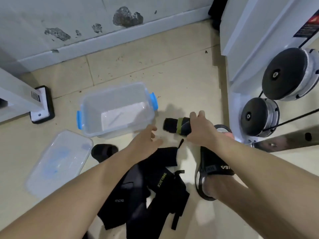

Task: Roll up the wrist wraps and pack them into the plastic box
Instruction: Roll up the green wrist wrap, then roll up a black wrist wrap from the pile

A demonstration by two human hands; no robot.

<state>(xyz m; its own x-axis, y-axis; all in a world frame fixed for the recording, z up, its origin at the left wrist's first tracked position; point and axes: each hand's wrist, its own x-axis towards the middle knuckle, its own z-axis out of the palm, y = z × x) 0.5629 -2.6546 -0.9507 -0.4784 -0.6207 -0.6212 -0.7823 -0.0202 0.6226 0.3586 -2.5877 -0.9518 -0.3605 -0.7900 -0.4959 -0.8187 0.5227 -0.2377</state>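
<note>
One wrist wrap is done: the right hand (200,128) grips a rolled wrap (176,125), held just off the floor at three o'clock of the plastic box (96,107); the box looks to hold no wraps yet, its lid (58,163) lying at seven o'clock; the left hand (146,140) hovers with fingers loosely spread, holding nothing; several unrolled wraps (155,187) lie heaped at six o'clock, so most rolling and all packing seem left.

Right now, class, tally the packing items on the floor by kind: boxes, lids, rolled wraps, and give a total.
Plastic box: 1
Lid: 1
Rolled wrist wrap, gripped by the right hand: 1
Total: 3
The unrolled wraps overlap in a pile, so their number cannot be told.
</note>
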